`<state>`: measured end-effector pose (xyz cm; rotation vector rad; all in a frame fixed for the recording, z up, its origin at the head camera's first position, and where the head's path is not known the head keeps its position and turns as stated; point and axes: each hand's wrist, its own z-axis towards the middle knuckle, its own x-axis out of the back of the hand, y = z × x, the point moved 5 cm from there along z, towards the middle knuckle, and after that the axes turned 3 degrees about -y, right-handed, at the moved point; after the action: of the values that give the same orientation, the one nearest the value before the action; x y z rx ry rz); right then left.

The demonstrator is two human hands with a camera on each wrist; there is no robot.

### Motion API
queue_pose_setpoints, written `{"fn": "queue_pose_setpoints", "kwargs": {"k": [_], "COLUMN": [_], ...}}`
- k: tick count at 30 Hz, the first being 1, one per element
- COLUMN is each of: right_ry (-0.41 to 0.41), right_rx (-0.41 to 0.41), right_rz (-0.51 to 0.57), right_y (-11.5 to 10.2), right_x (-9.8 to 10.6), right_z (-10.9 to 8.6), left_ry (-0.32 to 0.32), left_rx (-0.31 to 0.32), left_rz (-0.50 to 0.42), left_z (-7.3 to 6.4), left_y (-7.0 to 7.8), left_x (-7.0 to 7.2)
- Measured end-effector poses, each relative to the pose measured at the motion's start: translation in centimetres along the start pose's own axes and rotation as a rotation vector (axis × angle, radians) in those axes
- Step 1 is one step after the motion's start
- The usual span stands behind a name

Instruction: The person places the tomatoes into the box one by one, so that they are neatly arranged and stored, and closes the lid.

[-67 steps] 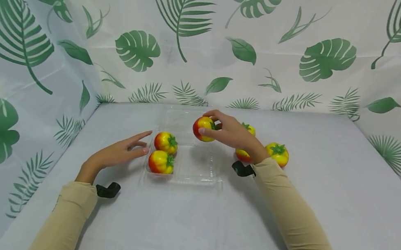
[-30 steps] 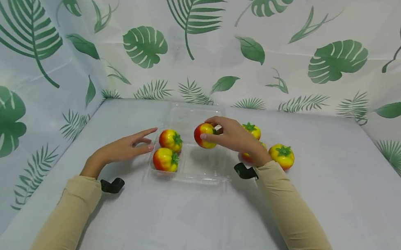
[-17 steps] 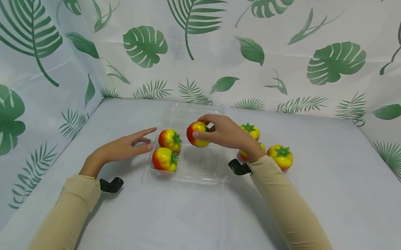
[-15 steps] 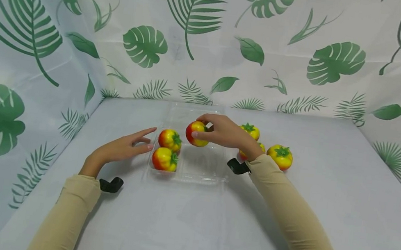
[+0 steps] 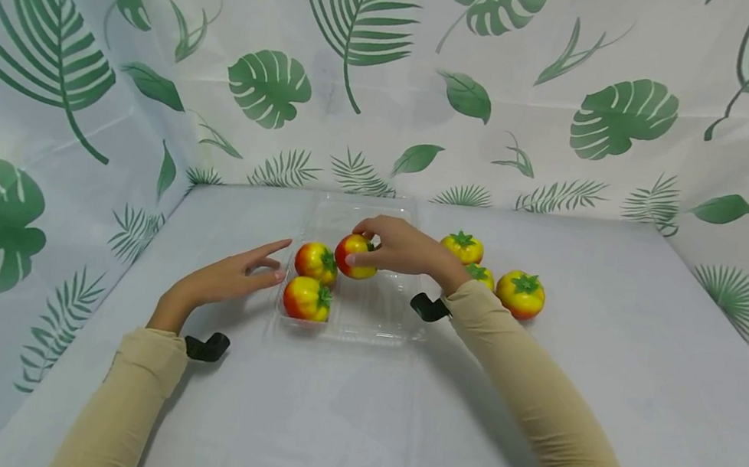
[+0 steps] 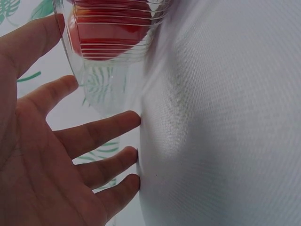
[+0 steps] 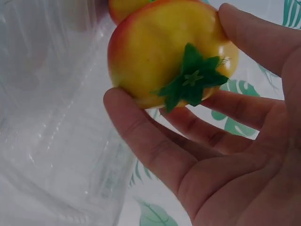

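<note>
My right hand grips a red-and-yellow artificial tomato with a green star-shaped calyx, over the clear plastic box. In the right wrist view, the thumb and fingers hold the tomato from opposite sides. Two similar tomatoes sit along the box's left side, a rear one and a front one. The held tomato is close beside the rear one; whether they touch I cannot tell. My left hand is spread at the box's left wall, its thumb against the clear plastic in the left wrist view.
Right of the box, three more tomatoes stand on the white tablecloth: a back one, a right one and one partly hidden by the right wrist. The box's clear lid lies folded back behind it. A leaf-print curtain stands behind.
My right hand has carried the tomato leftward and slightly lower over the box, nearer the rear tomato. The left hand stays at the box's left wall. The view shifted slightly early on.
</note>
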<state>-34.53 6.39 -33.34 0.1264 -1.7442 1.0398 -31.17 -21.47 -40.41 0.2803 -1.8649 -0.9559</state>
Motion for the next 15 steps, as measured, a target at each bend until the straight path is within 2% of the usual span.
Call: {"fn": "queue_pose_setpoints", "kwargs": {"k": [7,15], "right_ry": [-0.034,-0.028], "right_rx": [-0.032,-0.059], "right_rz": [0.045,-0.042], "right_y": [0.2,0.3], "right_x": [-1.0,-1.3], "right_z": [0.4,0.6], "left_ry": [0.000,0.000], "left_rx": [0.008,-0.003], "left_rz": [-0.001,0.002], "left_z": [-0.1,-0.1], "left_y": [0.1,0.3], "left_x": [-0.2,-0.1]}}
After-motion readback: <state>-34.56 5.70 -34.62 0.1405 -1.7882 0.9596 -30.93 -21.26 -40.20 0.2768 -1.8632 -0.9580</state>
